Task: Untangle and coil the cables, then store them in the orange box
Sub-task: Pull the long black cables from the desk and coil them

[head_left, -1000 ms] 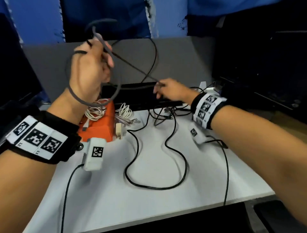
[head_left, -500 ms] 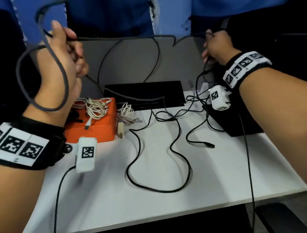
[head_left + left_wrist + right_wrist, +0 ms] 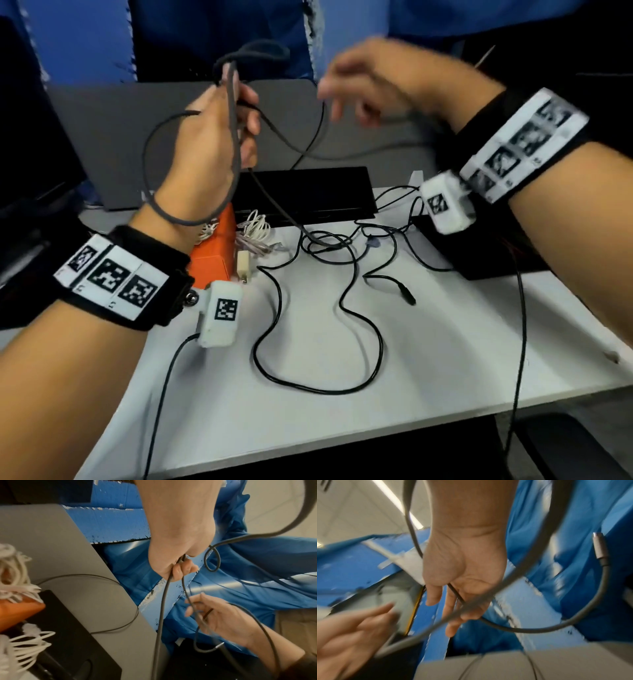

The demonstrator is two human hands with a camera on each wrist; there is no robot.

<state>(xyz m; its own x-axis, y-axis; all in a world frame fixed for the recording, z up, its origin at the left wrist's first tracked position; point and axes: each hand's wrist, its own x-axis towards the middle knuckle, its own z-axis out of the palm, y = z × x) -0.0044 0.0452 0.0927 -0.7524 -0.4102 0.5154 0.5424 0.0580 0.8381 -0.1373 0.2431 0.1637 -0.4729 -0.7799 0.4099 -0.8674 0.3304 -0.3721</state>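
Coiling the grey cable (image 3: 191, 219) in the air above the bench (image 3: 445, 359), with loops already hanging round the left hand (image 3: 205, 150), fingers (image 3: 183, 568) clenched on the strands. Guiding the free length with the right hand (image 3: 394, 78), fingers (image 3: 452, 615) nearly straight and relaxed, cable only lying across them, not pinched; much blur there. Judging the task as about midway: white cables (image 3: 209, 228) already lying coiled on the orange box (image 3: 215, 250), another white cable (image 3: 255, 228) bundled just beside the box but not yet inside. Leaving still the thin black cable (image 3: 318, 342), spread in wide loops over the bench and tangled near the black keyboard (image 3: 308, 192). Standing around also a grey laptop lid (image 3: 120, 137) behind and a black device (image 3: 479, 253) at the right. Possibly catching the tail of the grey cable in the black tangle below; wrist camera wires hanging close too.
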